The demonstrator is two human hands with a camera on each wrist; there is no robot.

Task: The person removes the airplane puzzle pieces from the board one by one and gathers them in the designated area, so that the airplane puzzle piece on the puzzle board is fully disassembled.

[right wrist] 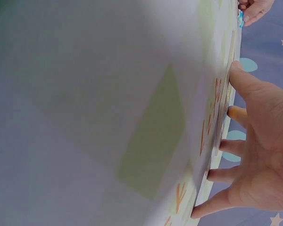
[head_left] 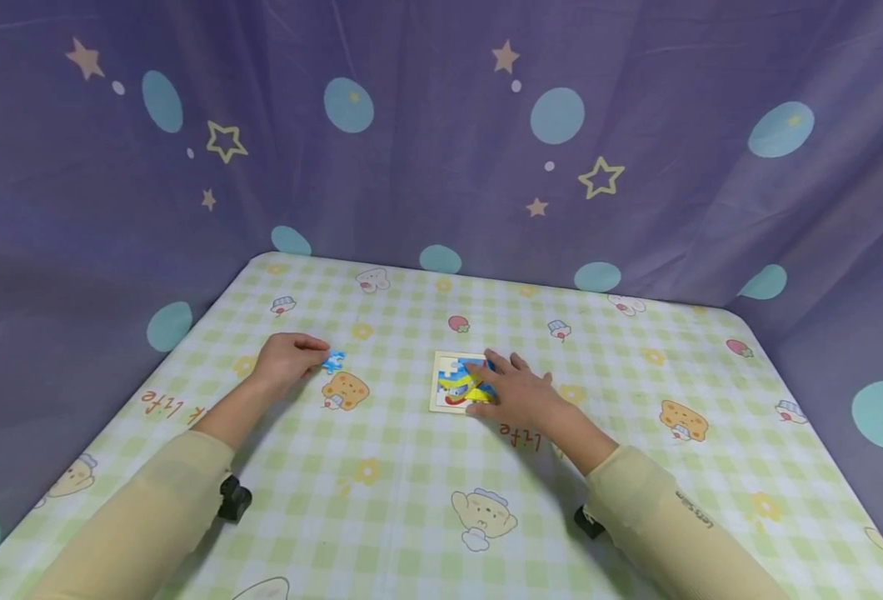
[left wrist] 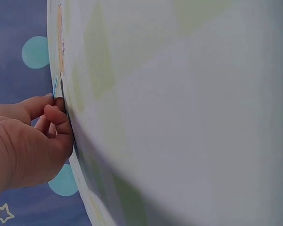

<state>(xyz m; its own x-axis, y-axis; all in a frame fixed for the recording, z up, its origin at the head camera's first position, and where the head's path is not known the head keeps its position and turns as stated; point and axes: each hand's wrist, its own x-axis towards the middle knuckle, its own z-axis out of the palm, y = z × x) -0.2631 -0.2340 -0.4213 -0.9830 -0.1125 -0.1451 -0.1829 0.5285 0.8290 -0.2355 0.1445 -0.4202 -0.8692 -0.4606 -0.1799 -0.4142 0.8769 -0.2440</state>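
Observation:
Between thumb and fingers my left hand [head_left: 289, 363] pinches a blue-and-white jigsaw piece [head_left: 333, 361], held close over the tablecloth on the left. The left wrist view shows that piece [left wrist: 55, 84] edge-on, as a thin blue line. A small square jigsaw puzzle [head_left: 451, 385] in a pale frame lies near the middle of the table. Its picture is blue, yellow and red, and a white gap with a piece outline shows at its upper left. My right hand [head_left: 524, 392] rests with spread, straight fingers on the puzzle's right side, hiding that part.
A green-and-white checked tablecloth [head_left: 411, 500] with cartoon prints covers the table. Behind and at both sides hangs a purple curtain [head_left: 441, 167] with stars and dots. Small black wrist mounts [head_left: 235, 499] sit under the forearms.

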